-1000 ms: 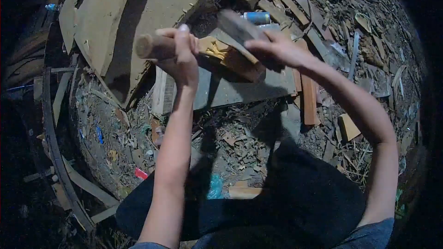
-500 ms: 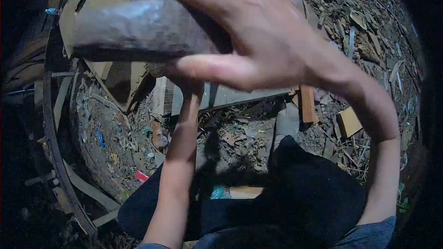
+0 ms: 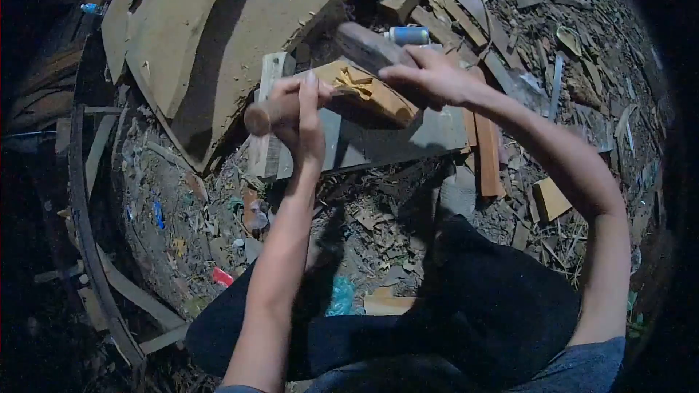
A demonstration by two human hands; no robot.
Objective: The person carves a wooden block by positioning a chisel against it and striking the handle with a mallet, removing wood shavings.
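My left hand (image 3: 298,113) is closed around a chisel (image 3: 258,118), whose round wooden handle end points to the left. Its blade end reaches the top of a yellowish wood block (image 3: 400,108), where chips and a rough cut show. In my right hand (image 3: 437,80) is a thick grey-brown wooden mallet (image 3: 368,45), slightly blurred, held just above and behind the block. The fingers wrap its near end. Under the block lies a grey board (image 3: 364,149), with a pale squared timber (image 3: 262,149) at its left end.
Large flat wood slabs (image 3: 284,0) lie at the upper left. A blue and silver can (image 3: 408,36) is behind my right hand. Orange-brown wood strips (image 3: 488,160) lean right of the board. Wood scraps and chips cover the ground, with a teal plastic bag (image 3: 341,296) near my legs.
My right hand has come down and away from the camera with the mallet, towards the block. The left hand, chisel and wood block, mostly covered before, are now visible.
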